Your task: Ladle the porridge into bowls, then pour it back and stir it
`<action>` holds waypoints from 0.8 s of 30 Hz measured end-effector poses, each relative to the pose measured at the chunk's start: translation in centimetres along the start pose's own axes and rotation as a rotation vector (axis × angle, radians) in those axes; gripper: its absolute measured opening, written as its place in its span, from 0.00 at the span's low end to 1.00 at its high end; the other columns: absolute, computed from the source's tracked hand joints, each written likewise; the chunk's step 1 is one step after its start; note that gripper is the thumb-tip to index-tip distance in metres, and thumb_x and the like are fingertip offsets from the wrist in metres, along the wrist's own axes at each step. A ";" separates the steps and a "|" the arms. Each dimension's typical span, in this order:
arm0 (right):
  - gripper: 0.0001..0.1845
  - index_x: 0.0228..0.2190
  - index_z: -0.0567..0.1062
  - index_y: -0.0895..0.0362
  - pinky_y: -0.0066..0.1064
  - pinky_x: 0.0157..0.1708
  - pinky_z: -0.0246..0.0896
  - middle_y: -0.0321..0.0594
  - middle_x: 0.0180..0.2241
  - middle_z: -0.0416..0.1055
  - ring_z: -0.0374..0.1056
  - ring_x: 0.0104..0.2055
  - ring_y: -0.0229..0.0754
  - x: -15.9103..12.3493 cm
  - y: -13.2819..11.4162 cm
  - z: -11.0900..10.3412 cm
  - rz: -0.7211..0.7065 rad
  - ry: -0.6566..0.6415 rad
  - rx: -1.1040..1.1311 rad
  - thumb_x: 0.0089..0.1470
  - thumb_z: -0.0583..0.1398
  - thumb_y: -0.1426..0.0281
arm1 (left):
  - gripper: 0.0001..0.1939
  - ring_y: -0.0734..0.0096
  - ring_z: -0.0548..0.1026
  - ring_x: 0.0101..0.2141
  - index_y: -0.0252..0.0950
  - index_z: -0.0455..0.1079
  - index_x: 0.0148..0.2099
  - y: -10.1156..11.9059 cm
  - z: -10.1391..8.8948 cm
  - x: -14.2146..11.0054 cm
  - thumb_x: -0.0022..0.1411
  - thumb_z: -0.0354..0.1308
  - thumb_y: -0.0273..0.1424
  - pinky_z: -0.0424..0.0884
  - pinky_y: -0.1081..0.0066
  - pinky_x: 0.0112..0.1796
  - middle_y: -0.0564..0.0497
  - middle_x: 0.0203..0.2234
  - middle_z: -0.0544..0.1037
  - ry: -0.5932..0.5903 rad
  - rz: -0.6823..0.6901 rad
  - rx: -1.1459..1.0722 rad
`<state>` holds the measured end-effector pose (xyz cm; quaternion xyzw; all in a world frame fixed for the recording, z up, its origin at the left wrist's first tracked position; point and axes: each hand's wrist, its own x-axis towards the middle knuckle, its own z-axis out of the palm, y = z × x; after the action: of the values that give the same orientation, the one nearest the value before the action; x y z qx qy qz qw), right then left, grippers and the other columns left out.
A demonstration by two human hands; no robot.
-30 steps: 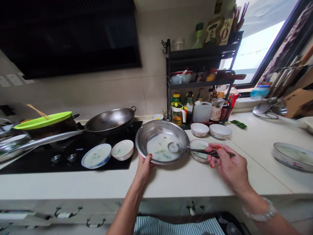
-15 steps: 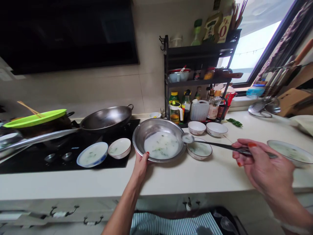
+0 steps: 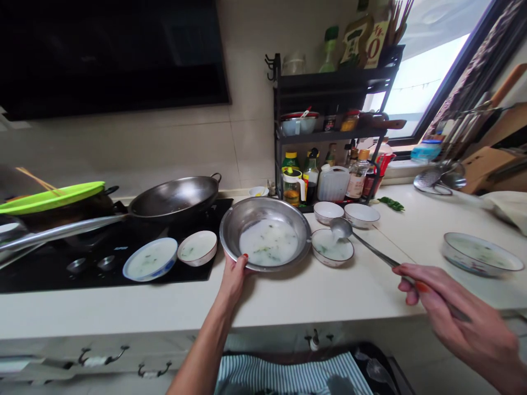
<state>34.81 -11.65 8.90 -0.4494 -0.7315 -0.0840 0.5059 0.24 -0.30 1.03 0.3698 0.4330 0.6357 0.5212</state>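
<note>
My left hand (image 3: 234, 274) grips the near rim of a steel basin (image 3: 233, 233), thumb over the edge. Whitish soup with green bits (image 3: 269, 241) lies in the basin. My right hand (image 3: 457, 312) is closed round the handle of a ladle (image 3: 342, 228). The ladle's head is tipped over a small bowl (image 3: 334, 262) just right of the basin, and white liquid runs from it into the soup there. Behind that bowl stand two small white bowls (image 3: 328, 212) with no soup visible in them.
Left on the black stove are a blue-rimmed soup bowl (image 3: 150, 259), a small soup bowl (image 3: 197, 248) and a wok (image 3: 175, 196). A larger soup bowl (image 3: 481, 255) stands at right. Behind is a black rack (image 3: 333, 137) with bottles; green peppers (image 3: 391, 204) lie beside it.
The ladle has moved right from the basin's rim to over the small bowl and tilted, pouring. My right hand has shifted lower and to the right. My left hand keeps its hold on the basin.
</note>
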 end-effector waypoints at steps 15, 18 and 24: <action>0.09 0.27 0.77 0.57 0.33 0.22 0.64 0.45 0.29 0.74 0.70 0.24 0.40 1.6 -2.6 2.2 0.847 0.610 0.493 0.46 0.67 0.64 | 0.41 0.73 0.72 0.32 0.47 0.47 0.66 -0.3 -0.2 0.1 0.52 0.56 0.28 0.73 0.75 0.28 0.51 0.43 0.72 -0.009 0.001 0.017; 0.10 0.26 0.78 0.58 0.31 0.18 0.62 0.44 0.26 0.73 0.69 0.21 0.40 2.6 -3.0 2.9 0.834 0.586 0.639 0.42 0.69 0.65 | 0.41 0.71 0.72 0.33 0.47 0.46 0.67 -0.4 -0.2 0.1 0.53 0.56 0.29 0.74 0.74 0.29 0.51 0.41 0.72 -0.020 0.014 0.002; 0.11 0.34 0.79 0.56 0.32 0.17 0.65 0.45 0.31 0.76 0.70 0.21 0.41 1.6 -3.6 6.6 0.557 0.247 0.640 0.56 0.63 0.61 | 0.40 0.71 0.72 0.32 0.47 0.46 0.67 -0.5 -0.3 0.1 0.54 0.55 0.28 0.76 0.70 0.32 0.52 0.40 0.73 -0.036 0.027 0.011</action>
<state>27.60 -8.97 8.27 -0.4367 -0.5056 0.2333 0.7066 0.07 -0.20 0.44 0.3899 0.4219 0.6335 0.5183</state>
